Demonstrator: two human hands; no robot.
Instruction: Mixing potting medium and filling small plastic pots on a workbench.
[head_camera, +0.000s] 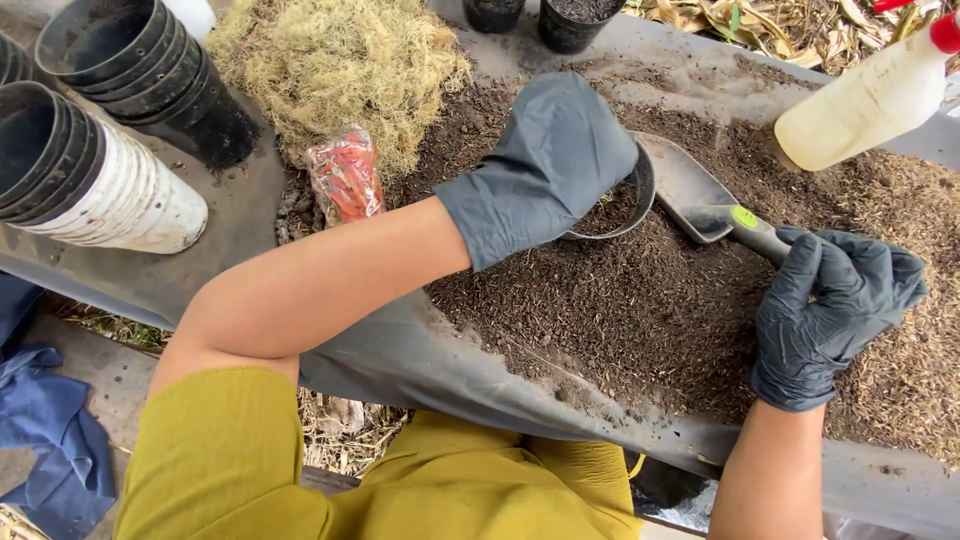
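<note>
My left hand (545, 165), in a dark glove, grips a small black pot (622, 205) that sits tilted in a heap of dark soil (620, 300); soil shows inside the pot. My right hand (830, 310), also gloved, holds the grey handle of a metal trowel (690, 195). The trowel's blade rests at the pot's rim, to its right. Both hands are over the soil on a grey sheet (420, 355).
Two stacks of nested pots (130, 70), one black and one white-sided (95, 185), lie on their sides at left. A mound of pale moss (335, 65) and an orange bag (345, 175) sit behind. A spray bottle (870, 95) hangs at upper right. Blue cloth (45, 430) lies lower left.
</note>
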